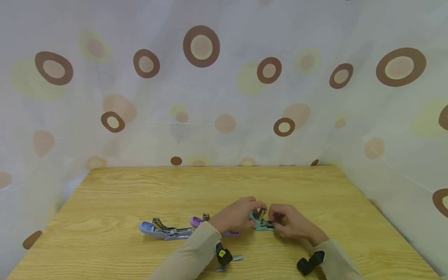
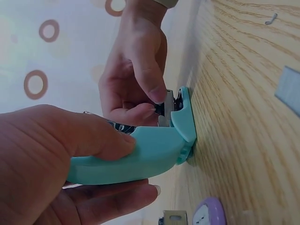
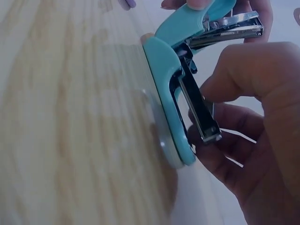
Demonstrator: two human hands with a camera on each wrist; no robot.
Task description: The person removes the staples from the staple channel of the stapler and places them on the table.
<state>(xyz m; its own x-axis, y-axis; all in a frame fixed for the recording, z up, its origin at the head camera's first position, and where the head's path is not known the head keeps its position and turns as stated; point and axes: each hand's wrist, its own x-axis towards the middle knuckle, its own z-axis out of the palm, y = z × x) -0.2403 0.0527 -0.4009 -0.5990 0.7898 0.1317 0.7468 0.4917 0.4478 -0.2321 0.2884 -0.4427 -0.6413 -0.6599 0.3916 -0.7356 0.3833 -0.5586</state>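
Observation:
A teal stapler [image 1: 264,228] lies opened up on the table, its top cover [image 2: 136,152] swung back from its base [image 3: 164,79]. My left hand [image 1: 238,214] grips that cover between thumb and fingers. At the stapler's metal staple channel [image 3: 199,105], the thumb and curled fingers of my right hand [image 1: 292,221] pinch from either side. Close behind the right thumb, a small grey metal edge shows; I cannot tell whether it is a loose staple strip. The right fingertips are partly hidden behind the channel.
Left of my hands lie an opened blue stapler [image 1: 154,229] and an opened purple stapler [image 1: 196,221], the latter partly hidden by my left arm. Staple strips [image 1: 238,257] lie near my left wrist. A small bent staple [image 2: 271,18] rests on the wooden table [image 1: 140,186].

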